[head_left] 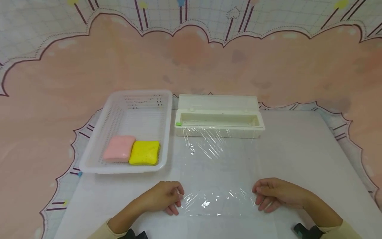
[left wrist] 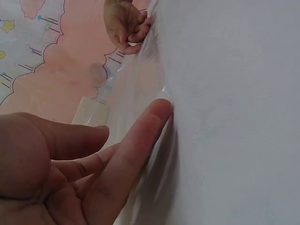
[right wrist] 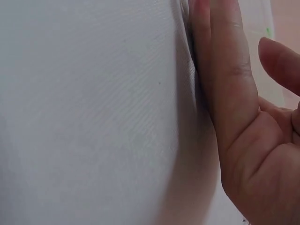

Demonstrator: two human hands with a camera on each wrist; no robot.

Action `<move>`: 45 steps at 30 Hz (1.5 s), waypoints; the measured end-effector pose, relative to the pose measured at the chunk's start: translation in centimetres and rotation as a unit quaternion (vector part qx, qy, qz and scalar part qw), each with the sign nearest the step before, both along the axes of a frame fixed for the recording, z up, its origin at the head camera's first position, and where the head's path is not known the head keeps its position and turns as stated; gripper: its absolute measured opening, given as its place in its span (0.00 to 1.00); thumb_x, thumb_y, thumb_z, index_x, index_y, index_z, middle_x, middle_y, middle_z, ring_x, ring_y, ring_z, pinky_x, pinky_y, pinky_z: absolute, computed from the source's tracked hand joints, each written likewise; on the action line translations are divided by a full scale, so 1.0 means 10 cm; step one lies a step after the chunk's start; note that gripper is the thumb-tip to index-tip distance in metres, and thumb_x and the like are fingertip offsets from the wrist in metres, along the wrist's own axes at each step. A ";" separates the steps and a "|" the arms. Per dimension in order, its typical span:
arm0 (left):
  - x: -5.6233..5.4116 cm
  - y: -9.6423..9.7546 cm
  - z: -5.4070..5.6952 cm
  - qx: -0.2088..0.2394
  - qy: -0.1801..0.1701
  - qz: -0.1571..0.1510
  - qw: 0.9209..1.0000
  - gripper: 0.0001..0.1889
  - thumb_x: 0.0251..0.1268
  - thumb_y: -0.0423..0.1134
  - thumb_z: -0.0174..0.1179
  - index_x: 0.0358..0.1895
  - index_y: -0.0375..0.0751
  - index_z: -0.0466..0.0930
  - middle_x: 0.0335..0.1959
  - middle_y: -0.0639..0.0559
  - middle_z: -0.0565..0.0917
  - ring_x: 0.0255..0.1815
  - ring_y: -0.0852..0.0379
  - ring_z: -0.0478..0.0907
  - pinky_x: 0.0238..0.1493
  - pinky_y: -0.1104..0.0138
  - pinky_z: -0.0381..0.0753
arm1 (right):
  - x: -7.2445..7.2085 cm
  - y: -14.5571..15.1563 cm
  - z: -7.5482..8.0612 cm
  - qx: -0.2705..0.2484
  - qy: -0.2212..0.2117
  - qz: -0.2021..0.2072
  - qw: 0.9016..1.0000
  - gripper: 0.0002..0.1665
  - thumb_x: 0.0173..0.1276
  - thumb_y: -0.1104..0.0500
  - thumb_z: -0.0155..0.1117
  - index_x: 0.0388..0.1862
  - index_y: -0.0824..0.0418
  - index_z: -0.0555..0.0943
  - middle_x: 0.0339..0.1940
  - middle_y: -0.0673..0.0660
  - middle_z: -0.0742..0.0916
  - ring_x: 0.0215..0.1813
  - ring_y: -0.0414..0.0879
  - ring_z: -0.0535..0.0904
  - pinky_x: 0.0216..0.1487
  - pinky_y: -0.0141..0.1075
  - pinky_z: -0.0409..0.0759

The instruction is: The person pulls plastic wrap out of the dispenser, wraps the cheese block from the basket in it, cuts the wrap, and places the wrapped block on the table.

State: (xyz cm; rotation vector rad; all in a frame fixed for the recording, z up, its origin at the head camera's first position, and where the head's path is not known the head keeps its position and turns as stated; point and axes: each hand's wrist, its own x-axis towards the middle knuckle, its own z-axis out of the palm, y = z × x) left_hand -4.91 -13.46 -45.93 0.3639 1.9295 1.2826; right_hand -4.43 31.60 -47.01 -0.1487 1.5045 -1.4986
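Observation:
A sheet of clear plastic wrap [head_left: 219,172] stretches over the white table from the front of a white wrap dispenser box [head_left: 221,132], whose lid is raised. At the sheet's near left corner, my left hand [head_left: 165,198] has its fingertips on the film's edge; in the left wrist view the thumb [left wrist: 77,140] stands apart from the fingers. Opposite it, my right hand [head_left: 276,194] lies at the near right corner. Its fingers [right wrist: 229,61] are straight against the surface in the right wrist view, the thumb apart from them.
Left of the dispenser stands a white perforated plastic basket [head_left: 165,132]. Inside lie a pink soap-like block [head_left: 119,148] and a yellow one [head_left: 144,152], side by side at its near end. A patterned cloth [head_left: 191,66] surrounds the white table surface [head_left: 304,149].

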 end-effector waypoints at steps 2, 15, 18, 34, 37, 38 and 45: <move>0.01 -0.03 -0.01 0.002 -0.025 0.015 1.000 0.07 0.75 0.35 0.59 0.48 0.36 0.78 0.31 0.45 0.86 0.27 0.48 0.88 0.29 0.60 0.88 | 0.00 0.01 0.00 0.001 -0.002 0.000 1.000 0.21 0.84 0.56 0.47 0.62 0.72 0.72 0.45 0.65 0.88 0.47 0.54 0.89 0.46 0.45 0.89; -0.13 -0.07 0.06 -0.008 0.075 -0.004 0.997 0.14 0.74 0.37 0.60 0.59 0.41 0.80 0.32 0.47 0.85 0.26 0.52 0.86 0.27 0.65 0.86 | -0.01 -0.06 0.22 0.209 0.324 -0.021 0.922 0.21 0.76 0.48 0.63 0.63 0.54 0.81 0.50 0.55 0.86 0.47 0.43 0.81 0.45 0.33 0.84; -0.16 -0.06 0.00 -0.017 0.083 -0.009 0.996 0.18 0.73 0.39 0.63 0.63 0.43 0.79 0.30 0.49 0.85 0.24 0.54 0.86 0.25 0.66 0.85 | 0.03 -0.14 0.17 0.314 0.446 0.002 0.838 0.36 0.62 0.38 0.74 0.67 0.48 0.79 0.64 0.51 0.82 0.61 0.46 0.76 0.57 0.43 0.82; -0.18 -0.07 -0.08 -0.041 0.104 -0.017 0.994 0.29 0.68 0.42 0.68 0.71 0.42 0.74 0.30 0.54 0.84 0.21 0.57 0.83 0.23 0.68 0.82 | 0.21 -0.17 0.02 0.458 0.530 0.129 0.702 0.71 0.47 0.11 0.53 0.83 0.48 0.59 0.85 0.51 0.60 0.83 0.55 0.57 0.63 0.69 0.66; -0.18 -0.06 -0.07 -0.046 0.102 -0.016 0.994 0.29 0.67 0.42 0.68 0.71 0.42 0.74 0.30 0.55 0.84 0.22 0.56 0.83 0.23 0.68 0.82 | 0.19 -0.16 0.00 0.462 0.507 0.134 0.715 0.73 0.43 0.11 0.57 0.84 0.47 0.57 0.86 0.52 0.58 0.84 0.56 0.54 0.65 0.74 0.60; -0.18 -0.06 -0.07 -0.048 0.102 -0.016 0.994 0.29 0.67 0.42 0.68 0.71 0.42 0.74 0.30 0.55 0.84 0.22 0.56 0.83 0.23 0.68 0.82 | 0.19 -0.16 -0.01 0.464 0.502 0.137 0.717 0.74 0.42 0.11 0.58 0.84 0.46 0.56 0.86 0.52 0.58 0.84 0.56 0.54 0.66 0.75 0.59; -0.17 -0.05 -0.07 -0.050 0.112 -0.016 0.992 0.29 0.67 0.41 0.68 0.70 0.41 0.75 0.29 0.56 0.84 0.21 0.57 0.83 0.24 0.68 0.82 | 0.18 -0.15 -0.03 0.459 0.491 0.153 0.724 0.78 0.39 0.10 0.54 0.85 0.48 0.51 0.86 0.54 0.55 0.85 0.57 0.51 0.66 0.79 0.53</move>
